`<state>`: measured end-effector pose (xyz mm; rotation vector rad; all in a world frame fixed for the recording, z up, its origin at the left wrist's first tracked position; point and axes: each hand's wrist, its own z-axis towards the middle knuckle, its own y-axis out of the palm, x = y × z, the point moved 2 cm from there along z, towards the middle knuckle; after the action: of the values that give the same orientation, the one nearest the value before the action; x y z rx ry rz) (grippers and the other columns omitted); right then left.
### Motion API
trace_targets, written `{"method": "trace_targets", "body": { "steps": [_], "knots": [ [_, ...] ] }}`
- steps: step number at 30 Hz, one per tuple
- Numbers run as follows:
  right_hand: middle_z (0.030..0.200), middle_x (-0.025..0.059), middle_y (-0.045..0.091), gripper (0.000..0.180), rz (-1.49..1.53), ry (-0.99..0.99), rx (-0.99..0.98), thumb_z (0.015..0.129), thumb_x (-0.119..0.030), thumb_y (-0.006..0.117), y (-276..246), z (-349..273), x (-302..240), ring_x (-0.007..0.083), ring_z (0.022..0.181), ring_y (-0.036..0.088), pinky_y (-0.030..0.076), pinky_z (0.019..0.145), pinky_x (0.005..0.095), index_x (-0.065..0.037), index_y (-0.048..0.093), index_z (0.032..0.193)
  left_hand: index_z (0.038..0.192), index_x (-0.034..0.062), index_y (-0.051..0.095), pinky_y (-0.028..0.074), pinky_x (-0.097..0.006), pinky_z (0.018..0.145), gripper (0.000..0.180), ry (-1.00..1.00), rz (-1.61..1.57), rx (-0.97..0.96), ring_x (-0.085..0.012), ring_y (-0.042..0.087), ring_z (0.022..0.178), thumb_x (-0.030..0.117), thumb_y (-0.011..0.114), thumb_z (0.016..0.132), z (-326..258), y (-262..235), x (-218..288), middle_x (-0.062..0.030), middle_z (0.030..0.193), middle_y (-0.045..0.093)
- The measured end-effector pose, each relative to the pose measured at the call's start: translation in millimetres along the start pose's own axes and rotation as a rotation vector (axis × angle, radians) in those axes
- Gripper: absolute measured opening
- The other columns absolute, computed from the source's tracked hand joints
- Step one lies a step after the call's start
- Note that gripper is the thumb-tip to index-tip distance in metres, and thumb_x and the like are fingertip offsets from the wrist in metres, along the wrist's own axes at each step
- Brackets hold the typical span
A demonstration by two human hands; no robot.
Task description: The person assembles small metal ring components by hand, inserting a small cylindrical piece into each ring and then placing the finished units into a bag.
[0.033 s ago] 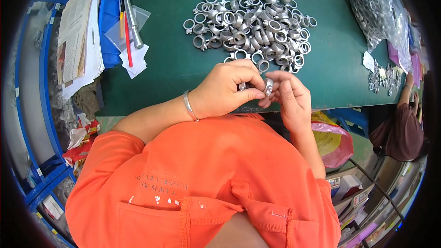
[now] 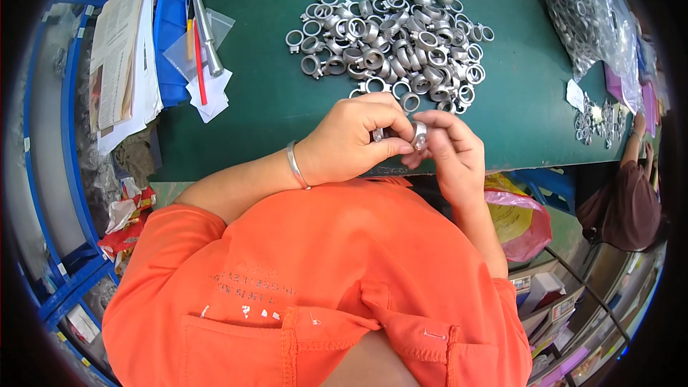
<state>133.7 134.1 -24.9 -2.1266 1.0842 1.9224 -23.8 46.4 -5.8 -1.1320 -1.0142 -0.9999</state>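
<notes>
- One metal ring (image 2: 420, 130), partly finger-covered, stands nearly edge-on, opening unclear, pinched by the left hand (image 2: 351, 135).
- Right hand (image 2: 456, 149) bends beside it; whether gripping, I cannot tell.

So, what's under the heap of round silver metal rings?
Flat green tabletop shows through openings along the edge of the heap of rings; beneath its dense middle, overlapping metal covers everything, so I can't tell.

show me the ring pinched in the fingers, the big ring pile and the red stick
Pinched ring (image 2: 421, 129): head view, on its upper part.
Ring pile (image 2: 393, 50): head view, on rings near its middle.
Red stick (image 2: 200, 64): head view, midway along its length.
</notes>
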Motion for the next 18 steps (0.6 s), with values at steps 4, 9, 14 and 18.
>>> {"method": "trace_targets", "body": {
  "steps": [4, 9, 14, 18],
  "knots": [
    [0.116, 0.0184, 0.05, 0.033, 0.03, -0.405, 0.079, 0.075, 0.014, 0.058, 8.8, 1.5, 2.5, 0.0231, 0.105, 0.053, 0.046, 0.085, 0.0312, 0.001, 0.049, 0.104, 0.095, 0.0016, 0.057, 0.046, -0.022, 0.054, 0.013, -0.534, -0.384, 0.047, -0.0134, 0.058, 0.066, 0.009, 0.06, 0.084, 0.1, 0.2, 1.6, -0.0055, 0.081, 0.059],
    [0.1, 0.0173, 0.06, 0.022, -0.719, -0.799, 0.073, 0.068, 0.018, 0.054, 22.0, 1.2, -17.6, 0.0283, 0.09, 0.06, 0.049, 0.077, 0.0331, 0.002, 0.058, 0.083, 0.101, 0.0007, 0.053, 0.056, -0.029, 0.059, 0.026, -0.815, -1.121, -0.056, -0.02, 0.064, 0.076, 0.024, 0.044, 0.094, -9.4, 8.8, -17.2, -0.0099, 0.087, 0.06],
    [0.088, 0.0099, 0.058, 0.025, -1.156, -0.789, 0.189, 0.063, 0.011, 0.056, 13.7, 9.7, -19.8, 0.0258, 0.081, 0.055, 0.044, 0.071, 0.0353, -0.003, 0.062, 0.083, 0.093, 0.0024, 0.054, 0.046, -0.023, 0.048, 0.016, -0.859, -1.063, -0.122, -0.0141, 0.057, 0.066, 0.018, 0.052, 0.089, -17.2, 3.8, -23.8, -0.0046, 0.075, 0.055],
    [0.082, 0.0013, 0.054, 0.018, -1.554, -0.633, 0.229, 0.065, -0.003, 0.063, 5.6, 25.3, -7.5, 0.0216, 0.079, 0.05, 0.035, 0.069, 0.0344, -0.011, 0.063, 0.081, 0.088, 0.0038, 0.055, 0.036, -0.02, 0.044, 0.009, -0.797, -0.923, -0.017, -0.0086, 0.049, 0.059, 0.012, 0.057, 0.086, -17.2, -0.8, -22.7, -0.0011, 0.07, 0.049]
  ]
}}
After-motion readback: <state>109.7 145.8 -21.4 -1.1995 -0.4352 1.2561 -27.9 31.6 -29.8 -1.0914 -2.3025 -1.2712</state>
